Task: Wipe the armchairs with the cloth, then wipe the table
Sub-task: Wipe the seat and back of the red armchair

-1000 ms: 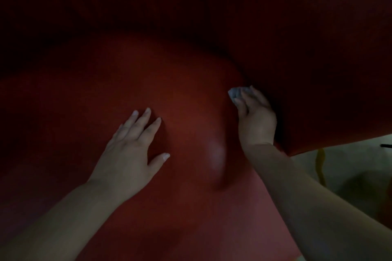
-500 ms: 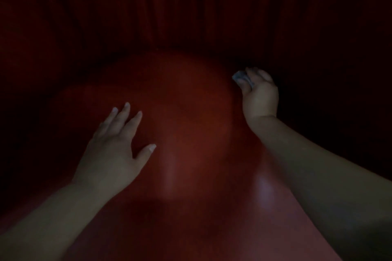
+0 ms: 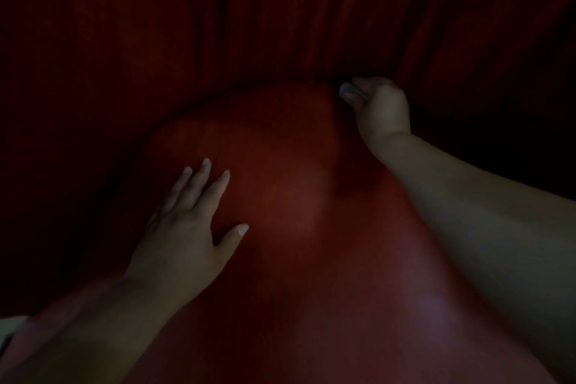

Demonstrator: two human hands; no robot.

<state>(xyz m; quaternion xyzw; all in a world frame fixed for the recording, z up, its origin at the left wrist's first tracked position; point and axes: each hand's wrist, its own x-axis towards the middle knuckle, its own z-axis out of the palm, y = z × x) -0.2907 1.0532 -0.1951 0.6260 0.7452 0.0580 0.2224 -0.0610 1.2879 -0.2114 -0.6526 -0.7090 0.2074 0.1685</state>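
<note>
A red armchair fills the dim view: its smooth seat cushion (image 3: 280,196) lies below me and its dark pleated backrest (image 3: 280,25) rises behind. My right hand (image 3: 380,109) grips a small pale cloth (image 3: 346,91) and presses it into the crease where the seat meets the backrest. Only a corner of the cloth shows past my fingers. My left hand (image 3: 190,227) rests flat on the seat with its fingers straight and spread, holding nothing.
The armchair's dark side wall curves round at the left (image 3: 62,165) and right (image 3: 514,103). A sliver of something pale (image 3: 9,327) shows at the lower left edge. The scene is very dark.
My right hand with the cloth has slid from the right side of the seat back along the crease toward the backrest. My left hand stayed on the seat. The view turned off the pale floor.
</note>
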